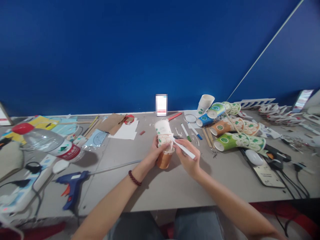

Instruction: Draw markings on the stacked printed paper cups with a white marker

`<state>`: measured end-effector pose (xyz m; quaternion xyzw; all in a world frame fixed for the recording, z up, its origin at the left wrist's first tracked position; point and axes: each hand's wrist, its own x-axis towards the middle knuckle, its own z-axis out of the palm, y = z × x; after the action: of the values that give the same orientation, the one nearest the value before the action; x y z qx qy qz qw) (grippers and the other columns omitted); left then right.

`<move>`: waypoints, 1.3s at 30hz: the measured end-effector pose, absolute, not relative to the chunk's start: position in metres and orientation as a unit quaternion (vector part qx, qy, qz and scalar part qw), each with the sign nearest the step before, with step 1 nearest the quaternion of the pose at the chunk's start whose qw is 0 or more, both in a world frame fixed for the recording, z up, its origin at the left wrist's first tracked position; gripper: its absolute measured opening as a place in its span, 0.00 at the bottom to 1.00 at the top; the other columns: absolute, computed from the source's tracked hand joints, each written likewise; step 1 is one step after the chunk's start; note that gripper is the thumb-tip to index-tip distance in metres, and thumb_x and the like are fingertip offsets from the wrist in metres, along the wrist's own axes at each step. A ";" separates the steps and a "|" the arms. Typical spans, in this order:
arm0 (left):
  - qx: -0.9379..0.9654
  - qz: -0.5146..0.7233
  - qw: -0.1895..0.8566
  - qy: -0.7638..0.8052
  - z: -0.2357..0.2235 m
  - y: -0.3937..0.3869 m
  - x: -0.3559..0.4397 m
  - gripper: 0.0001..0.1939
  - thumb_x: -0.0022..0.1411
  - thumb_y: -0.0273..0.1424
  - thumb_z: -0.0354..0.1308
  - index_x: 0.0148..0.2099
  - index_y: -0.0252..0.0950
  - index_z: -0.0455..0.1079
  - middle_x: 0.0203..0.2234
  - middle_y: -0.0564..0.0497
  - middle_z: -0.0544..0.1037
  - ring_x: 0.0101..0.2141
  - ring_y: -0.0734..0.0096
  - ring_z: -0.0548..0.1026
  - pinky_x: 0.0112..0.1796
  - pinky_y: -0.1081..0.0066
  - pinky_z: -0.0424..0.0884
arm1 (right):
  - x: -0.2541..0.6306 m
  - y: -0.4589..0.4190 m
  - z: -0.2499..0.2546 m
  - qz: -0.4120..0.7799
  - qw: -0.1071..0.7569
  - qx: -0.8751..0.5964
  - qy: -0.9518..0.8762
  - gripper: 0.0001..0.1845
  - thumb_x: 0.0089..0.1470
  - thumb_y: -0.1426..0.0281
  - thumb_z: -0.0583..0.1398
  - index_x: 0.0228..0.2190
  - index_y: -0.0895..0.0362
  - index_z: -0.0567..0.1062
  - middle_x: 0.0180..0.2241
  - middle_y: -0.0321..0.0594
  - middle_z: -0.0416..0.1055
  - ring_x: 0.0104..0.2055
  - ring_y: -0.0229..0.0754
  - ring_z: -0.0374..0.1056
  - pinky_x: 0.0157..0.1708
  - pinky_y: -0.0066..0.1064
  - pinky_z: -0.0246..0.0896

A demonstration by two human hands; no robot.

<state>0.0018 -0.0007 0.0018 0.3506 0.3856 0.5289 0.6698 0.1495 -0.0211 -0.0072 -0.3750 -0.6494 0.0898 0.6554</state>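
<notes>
Clock: read with my cups at the centre and 12 towards the wall (160, 56).
Cups: straight ahead of me over the table (120, 196), a roughly upright column with a leafy cup (162, 126) on top, a pale patterned one under it and a brown cup (164, 160) at the bottom; my thumb hides part of the join, and I cannot tell whether the base touches the table.
Left hand (154, 154): fingers curled round the column from the 9 o'clock side, holding it; a dark bracelet (135, 178) rings my wrist.
Right hand (189, 158): fingers closed on a white pen (186, 151), its upper end right by the cups at 3 o'clock; I cannot tell whether it touches.
Phone (161, 106): 12 o'clock, upright near the wall.
Markers: 2 o'clock, a green one (185, 132) beside a blue one (196, 131).
Cup stack (205, 104): between 1 and 2, leaning.
Green cup (225, 142): 3 o'clock, on its side.
Bottle (51, 141): 9 o'clock, lying tilted, red cap outward.
Glue gun (72, 186): 8 o'clock, blue.
Card (112, 123): 10 o'clock, brown, next to white paper (125, 130).
</notes>
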 end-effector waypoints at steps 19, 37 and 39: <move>0.361 0.543 0.662 0.369 -0.001 0.000 0.002 0.32 0.45 0.35 0.74 0.51 0.38 0.66 0.47 0.44 0.78 0.47 0.55 0.77 0.49 0.59 0.71 | 0.150 -0.022 -0.003 0.110 0.652 -0.389 -0.641 0.05 0.58 0.72 0.60 0.37 0.54 0.77 0.35 0.42 0.77 0.35 0.43 0.76 0.38 0.38 0.76; 0.361 0.525 0.684 0.356 0.000 -0.001 0.000 0.32 0.45 0.38 0.73 0.52 0.38 0.67 0.45 0.43 0.79 0.46 0.53 0.77 0.50 0.57 0.70 | 0.151 -0.021 -0.008 0.142 0.662 -0.391 -0.623 0.05 0.58 0.71 0.61 0.37 0.53 0.75 0.36 0.42 0.75 0.37 0.44 0.75 0.39 0.39 0.76; 0.360 0.525 0.686 0.352 0.001 -0.001 -0.001 0.32 0.45 0.38 0.73 0.51 0.38 0.68 0.45 0.44 0.79 0.46 0.54 0.78 0.49 0.58 0.70 | 0.152 -0.020 -0.009 0.147 0.660 -0.394 -0.622 0.05 0.58 0.71 0.60 0.38 0.53 0.75 0.37 0.42 0.75 0.37 0.45 0.76 0.39 0.39 0.76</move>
<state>-0.0007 -0.0010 0.0005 0.3602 0.3519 0.5250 0.6861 0.1518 -0.0205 -0.0093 -0.3943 -0.6221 0.1471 0.6602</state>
